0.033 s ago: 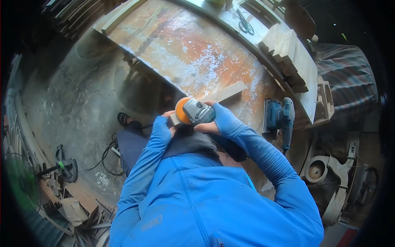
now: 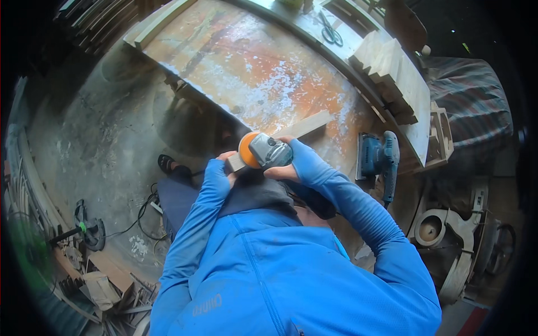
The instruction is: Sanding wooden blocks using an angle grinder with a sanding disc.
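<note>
Head cam: right hand (image 2: 294,159) is wrapped around a grey angle grinder (image 2: 270,151) with an orange sanding disc (image 2: 247,149), pressed on a wooden strip (image 2: 291,134) lying across the paint-stained workbench (image 2: 246,73). Left hand (image 2: 219,171) grips the strip's near end. Blue sander (image 2: 376,159) sits just right.

Right hand (image 2: 294,159) presses grinder (image 2: 268,151) against wood strip (image 2: 305,126) steadied by left hand (image 2: 221,168).
</note>
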The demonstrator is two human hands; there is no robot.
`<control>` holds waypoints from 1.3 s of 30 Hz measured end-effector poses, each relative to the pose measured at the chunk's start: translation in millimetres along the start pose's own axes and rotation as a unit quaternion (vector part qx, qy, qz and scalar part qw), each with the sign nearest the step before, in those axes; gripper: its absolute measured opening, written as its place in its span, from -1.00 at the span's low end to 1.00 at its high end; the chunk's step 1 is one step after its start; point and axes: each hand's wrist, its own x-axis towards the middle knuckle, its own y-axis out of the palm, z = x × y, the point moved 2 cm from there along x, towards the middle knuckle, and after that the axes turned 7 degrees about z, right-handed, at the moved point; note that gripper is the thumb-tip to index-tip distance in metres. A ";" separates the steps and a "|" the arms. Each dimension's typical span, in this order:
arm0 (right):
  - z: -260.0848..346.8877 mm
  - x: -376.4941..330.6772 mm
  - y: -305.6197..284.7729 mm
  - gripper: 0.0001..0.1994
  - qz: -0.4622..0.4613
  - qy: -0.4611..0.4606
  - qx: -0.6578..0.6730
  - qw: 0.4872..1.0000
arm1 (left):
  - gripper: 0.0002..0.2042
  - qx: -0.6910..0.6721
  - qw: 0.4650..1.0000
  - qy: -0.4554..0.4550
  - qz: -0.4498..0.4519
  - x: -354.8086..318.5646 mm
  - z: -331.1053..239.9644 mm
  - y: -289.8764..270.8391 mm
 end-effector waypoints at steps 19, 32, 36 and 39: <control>-93.3 -28.7 -154.6 -0.66 -0.294 0.045 0.145 0.944 | -0.49 0.024 1.000 0.002 0.013 -4.2 -5.8 -15.3; -57.2 -27.9 -48.1 -0.02 -0.127 0.050 0.015 0.991 | -0.56 0.039 0.999 0.018 0.000 -17.8 11.3 -17.2; -67.1 -38.0 -85.0 -0.17 -0.173 0.069 0.113 0.976 | -0.56 0.012 1.000 0.010 0.011 -17.8 5.0 -21.4; -89.3 -42.2 -120.7 -0.35 -0.228 0.077 0.158 0.958 | -0.56 0.004 1.000 0.011 0.010 -15.9 2.6 -23.7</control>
